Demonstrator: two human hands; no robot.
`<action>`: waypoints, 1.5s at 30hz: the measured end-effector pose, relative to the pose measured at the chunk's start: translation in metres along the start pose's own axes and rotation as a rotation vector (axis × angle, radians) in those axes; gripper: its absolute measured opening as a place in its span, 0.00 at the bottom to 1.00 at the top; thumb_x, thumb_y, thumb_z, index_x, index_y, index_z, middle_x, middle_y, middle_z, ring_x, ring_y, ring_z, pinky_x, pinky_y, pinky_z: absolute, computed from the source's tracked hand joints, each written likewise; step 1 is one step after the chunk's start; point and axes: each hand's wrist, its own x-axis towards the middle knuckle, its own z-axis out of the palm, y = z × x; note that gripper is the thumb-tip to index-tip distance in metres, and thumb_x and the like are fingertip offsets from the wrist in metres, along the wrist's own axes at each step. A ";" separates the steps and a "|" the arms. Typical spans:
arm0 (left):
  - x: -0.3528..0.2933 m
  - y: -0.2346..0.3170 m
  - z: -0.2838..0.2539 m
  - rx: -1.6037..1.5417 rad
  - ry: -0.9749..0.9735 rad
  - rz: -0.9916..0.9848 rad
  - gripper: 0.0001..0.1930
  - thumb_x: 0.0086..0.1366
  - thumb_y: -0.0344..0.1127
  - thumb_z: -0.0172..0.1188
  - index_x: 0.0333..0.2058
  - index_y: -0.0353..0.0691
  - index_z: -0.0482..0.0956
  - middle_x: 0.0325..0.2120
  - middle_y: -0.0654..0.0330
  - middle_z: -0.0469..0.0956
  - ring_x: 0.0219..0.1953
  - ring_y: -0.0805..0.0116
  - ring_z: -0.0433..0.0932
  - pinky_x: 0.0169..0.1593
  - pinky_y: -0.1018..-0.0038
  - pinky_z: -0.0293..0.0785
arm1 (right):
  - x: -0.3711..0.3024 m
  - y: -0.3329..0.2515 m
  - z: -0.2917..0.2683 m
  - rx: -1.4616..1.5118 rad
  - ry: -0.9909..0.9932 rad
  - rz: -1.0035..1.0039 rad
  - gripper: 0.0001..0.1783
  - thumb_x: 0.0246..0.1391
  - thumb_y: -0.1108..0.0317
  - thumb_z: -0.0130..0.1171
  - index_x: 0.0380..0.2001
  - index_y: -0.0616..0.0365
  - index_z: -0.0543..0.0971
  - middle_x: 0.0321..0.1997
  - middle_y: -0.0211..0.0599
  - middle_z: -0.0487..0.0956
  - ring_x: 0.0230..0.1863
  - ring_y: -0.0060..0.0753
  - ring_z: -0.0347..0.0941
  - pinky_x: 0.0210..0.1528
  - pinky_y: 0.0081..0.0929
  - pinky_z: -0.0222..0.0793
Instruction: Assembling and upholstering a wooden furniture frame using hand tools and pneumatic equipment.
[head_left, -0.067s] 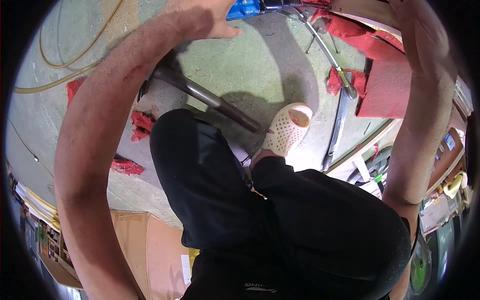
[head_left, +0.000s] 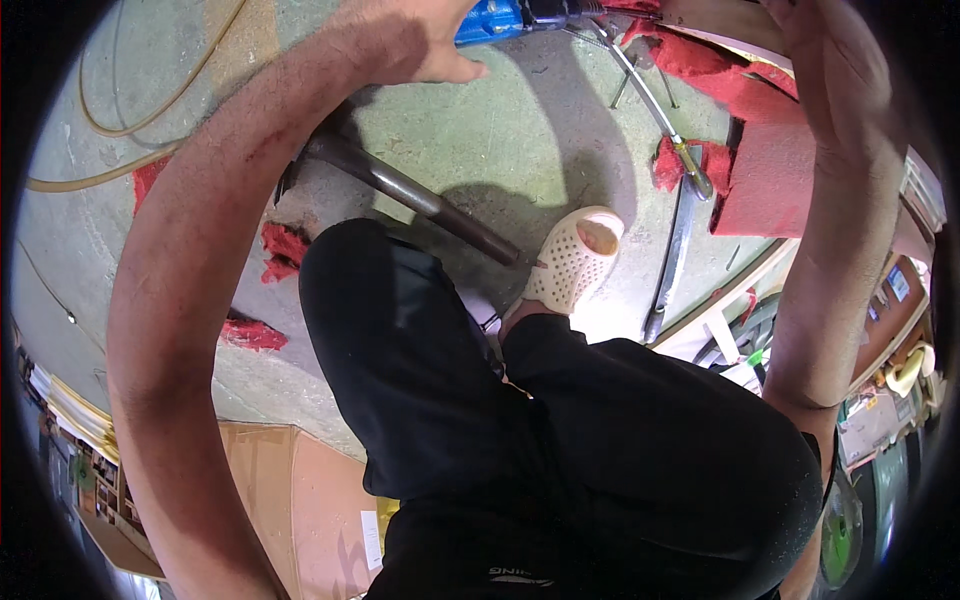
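Note:
At the top edge my left hand [head_left: 432,42] grips a blue power tool [head_left: 490,22], with its thumb stretched out below. The tool's dark front end points right, towards a thin dark bit. My right hand [head_left: 815,60] is at the top right, beside a light wooden piece [head_left: 735,18]; its fingers are mostly cut off, so its grip is hidden. Torn red fabric [head_left: 690,65] hangs around the wood. Below it, a long screwdriver [head_left: 655,105] with a yellowish handle lies on the floor.
A hammer with a dark handle [head_left: 420,200] lies before my knee, near my cream clog [head_left: 575,260]. A long metal bar [head_left: 675,260] and a red panel [head_left: 765,180] are at right. Red scraps [head_left: 283,250], a hose [head_left: 110,185] and cardboard [head_left: 265,465] are at left.
My left hand and the blue power tool have shifted very slightly right. My right hand and forearm have moved a little to the left.

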 end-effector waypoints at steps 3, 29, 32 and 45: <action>0.004 0.005 -0.005 -0.056 -0.098 -0.100 0.45 0.54 0.45 0.74 0.68 0.46 0.60 0.55 0.43 0.75 0.57 0.42 0.76 0.59 0.55 0.74 | 0.003 0.008 -0.010 0.142 -0.097 -0.004 0.26 0.65 0.54 0.63 0.61 0.55 0.74 0.59 0.36 0.77 0.60 0.33 0.74 0.59 0.36 0.71; -0.002 0.013 0.014 0.001 -0.011 -0.191 0.36 0.48 0.48 0.77 0.54 0.41 0.75 0.48 0.43 0.80 0.53 0.43 0.78 0.57 0.56 0.76 | -0.007 0.166 -0.079 0.709 0.333 -0.045 0.20 0.62 0.63 0.64 0.52 0.62 0.77 0.50 0.35 0.81 0.50 0.34 0.79 0.53 0.37 0.76; -0.003 0.013 0.008 -0.035 0.006 -0.166 0.34 0.48 0.48 0.77 0.52 0.39 0.77 0.46 0.42 0.81 0.51 0.45 0.80 0.55 0.58 0.77 | -0.008 0.172 -0.085 0.779 0.335 -0.003 0.21 0.61 0.61 0.64 0.54 0.61 0.76 0.52 0.35 0.81 0.51 0.33 0.78 0.54 0.37 0.75; 0.001 0.014 -0.013 -0.233 -0.071 -0.261 0.19 0.58 0.40 0.69 0.42 0.31 0.81 0.31 0.41 0.82 0.37 0.49 0.85 0.41 0.58 0.78 | -0.001 0.193 -0.100 1.104 0.388 0.134 0.30 0.61 0.52 0.66 0.59 0.57 0.72 0.56 0.33 0.78 0.56 0.33 0.75 0.56 0.36 0.74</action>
